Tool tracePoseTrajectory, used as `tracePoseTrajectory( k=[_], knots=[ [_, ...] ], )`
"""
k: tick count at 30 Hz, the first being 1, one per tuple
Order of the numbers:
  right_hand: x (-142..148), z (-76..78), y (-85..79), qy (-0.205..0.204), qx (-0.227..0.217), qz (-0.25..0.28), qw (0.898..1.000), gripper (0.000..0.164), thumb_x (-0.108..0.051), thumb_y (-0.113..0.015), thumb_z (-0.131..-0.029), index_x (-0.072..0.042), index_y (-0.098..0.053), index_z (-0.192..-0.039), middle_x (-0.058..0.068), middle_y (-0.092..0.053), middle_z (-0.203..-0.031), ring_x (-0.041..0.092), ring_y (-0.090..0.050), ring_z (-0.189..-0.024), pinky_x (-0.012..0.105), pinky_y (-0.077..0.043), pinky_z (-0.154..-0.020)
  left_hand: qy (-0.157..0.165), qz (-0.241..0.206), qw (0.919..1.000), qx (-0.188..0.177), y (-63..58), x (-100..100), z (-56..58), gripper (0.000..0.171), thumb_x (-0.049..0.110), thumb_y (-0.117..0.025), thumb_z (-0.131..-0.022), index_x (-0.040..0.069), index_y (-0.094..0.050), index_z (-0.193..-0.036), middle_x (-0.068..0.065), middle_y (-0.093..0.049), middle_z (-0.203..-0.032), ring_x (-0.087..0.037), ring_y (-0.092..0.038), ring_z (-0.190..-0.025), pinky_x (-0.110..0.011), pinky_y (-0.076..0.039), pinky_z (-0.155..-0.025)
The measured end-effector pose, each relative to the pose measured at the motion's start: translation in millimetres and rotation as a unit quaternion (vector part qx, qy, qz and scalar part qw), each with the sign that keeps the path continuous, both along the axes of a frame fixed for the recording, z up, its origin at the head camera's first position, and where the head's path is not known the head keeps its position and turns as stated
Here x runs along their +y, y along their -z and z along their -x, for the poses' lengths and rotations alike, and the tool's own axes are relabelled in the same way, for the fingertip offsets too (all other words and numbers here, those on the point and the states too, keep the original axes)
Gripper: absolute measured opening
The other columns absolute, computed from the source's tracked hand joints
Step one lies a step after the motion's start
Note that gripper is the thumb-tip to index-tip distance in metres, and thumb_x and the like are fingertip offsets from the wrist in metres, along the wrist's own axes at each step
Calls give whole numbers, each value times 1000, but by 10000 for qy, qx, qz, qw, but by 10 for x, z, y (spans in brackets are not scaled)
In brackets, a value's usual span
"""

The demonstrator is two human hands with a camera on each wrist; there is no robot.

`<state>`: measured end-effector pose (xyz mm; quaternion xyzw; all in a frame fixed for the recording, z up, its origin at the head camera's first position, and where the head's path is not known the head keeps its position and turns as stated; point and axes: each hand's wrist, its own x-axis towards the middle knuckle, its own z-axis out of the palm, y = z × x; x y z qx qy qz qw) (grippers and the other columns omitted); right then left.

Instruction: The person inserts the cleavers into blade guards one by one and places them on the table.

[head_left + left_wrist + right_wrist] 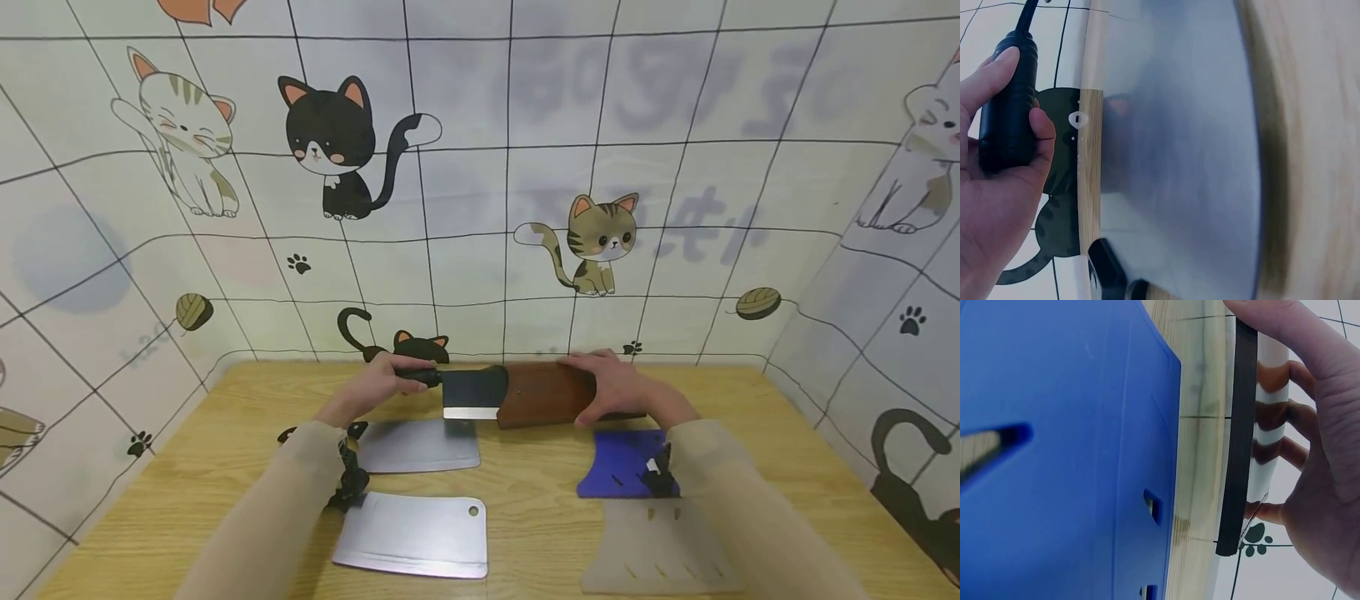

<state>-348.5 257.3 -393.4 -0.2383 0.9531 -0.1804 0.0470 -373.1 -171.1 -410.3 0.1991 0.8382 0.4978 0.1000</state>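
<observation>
By its black handle (1010, 119), my left hand (378, 385) holds a cleaver with a dark blade (474, 390) and a bright lower edge. Its thumb and fingers curl round the handle in the left wrist view. The right end of the blade disappears at the mouth of a brown sheath (543, 395). My right hand (621, 388) grips the sheath's far right end, thumb on the near side and fingers behind it. In the right wrist view the sheath's dark edge (1238, 437) shows between thumb and fingers. Both are held near the table's back edge.
Two silver cleavers (412, 533) lie one behind the other on the wooden table (532, 533), their handle ends hidden by my left arm. A blue slotted sheath (611, 467) and a pale translucent one (637, 550) lie on the right. A cat-patterned sheet (465, 192) rises behind.
</observation>
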Motion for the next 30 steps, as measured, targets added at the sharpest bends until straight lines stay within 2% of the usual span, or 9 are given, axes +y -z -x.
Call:
tracePoseTrajectory(
  k=[7, 12, 20, 26, 30],
  knots=[
    [-68, 16, -11, -158, 308, 2, 9994, 109, -47, -92, -63, -15, -45, -156, 16, -43, -157, 47, -30, -141, 72, -37, -98, -11, -197, 9997, -124, -24, 136, -2, 46, 6, -74, -93, 6, -66, -138, -9, -65, -134, -16, -56, -97, -37, -43, -85],
    [-148, 44, -1, -311, 408, -26, 9987, 110, -51, -91, -63, -16, -45, -156, 17, -42, -157, 47, -30, -142, 73, -37, -97, 71, -430, 9990, -86, 7, 247, 55, 44, 1, -75, -91, 3, -68, -135, -15, -67, -129, -15, -61, -93, -34, -45, -82],
    [-242, 79, -38, -214, 425, -253, 9985, 109, -49, -91, -63, -18, -45, -157, 16, -43, -157, 46, -29, -143, 74, -31, -99, 33, -477, 9989, -18, 32, 350, 112, 45, 1, -75, -91, 6, -69, -134, -16, -58, -143, -15, -60, -110, -29, -46, -88],
    [-311, 96, -97, -136, 351, -382, 9986, 108, -50, -91, -63, -19, -46, -156, 16, -43, -157, 45, -29, -143, 74, -31, -96, 30, -607, 9981, -54, 47, 448, 151, 45, 0, -76, -90, 3, -68, -134, -20, -62, -135, -18, -61, -103, -28, -46, -87],
    [-332, 114, -92, -40, 324, -472, 9984, 109, -51, -91, -64, -18, -45, -157, 16, -41, -158, 45, -28, -143, 75, -31, -97, -85, -686, 9975, -168, 60, 550, 180, 45, 0, -77, -89, 4, -69, -132, -19, -65, -130, -18, -63, -103, -28, -48, -86]
  ],
)
